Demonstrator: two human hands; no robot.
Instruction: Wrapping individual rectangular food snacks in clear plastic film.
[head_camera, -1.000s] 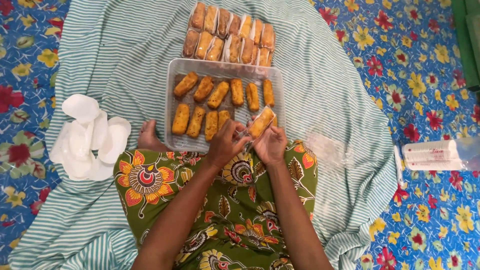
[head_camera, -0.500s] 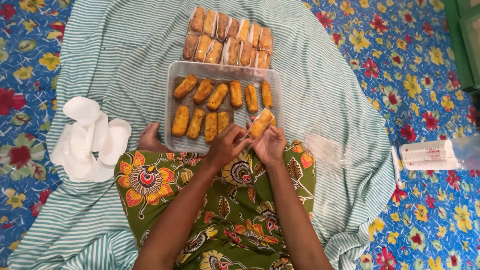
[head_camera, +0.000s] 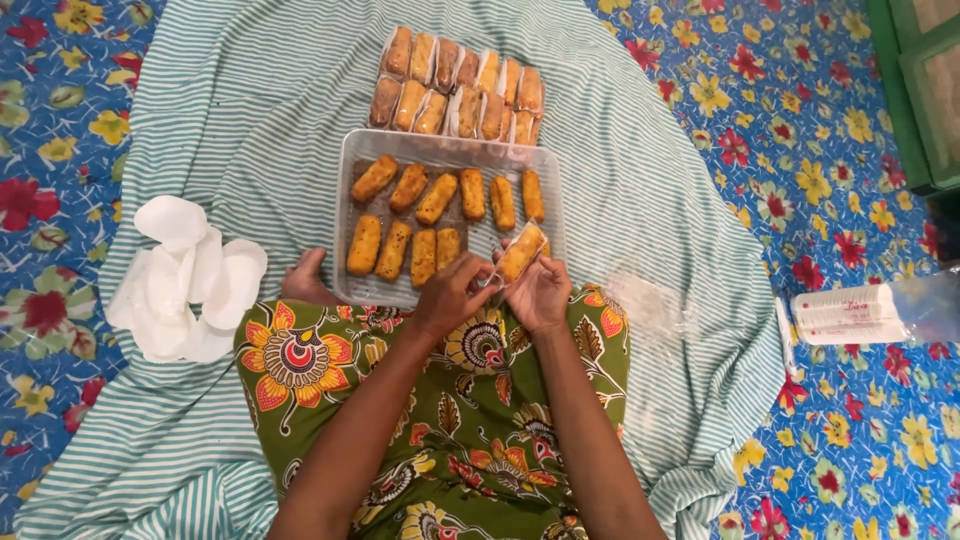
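Partly hidden by fingers, the fried roll (head_camera: 522, 252) sits clenched between left hand (head_camera: 450, 296) and right hand (head_camera: 540, 295).

Lit evenly and softly from above, with colours bright and shadows faint, thin only under the tray (head_camera: 352, 215) rim. Stayed sharp across the middle; bent slightly toward the edges. Showed mild glare on the clear plastic wrappers (head_camera: 655, 305).

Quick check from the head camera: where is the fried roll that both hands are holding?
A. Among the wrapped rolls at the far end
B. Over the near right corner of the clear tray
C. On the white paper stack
B: both hands hold the fried roll over the near right corner of the clear tray.
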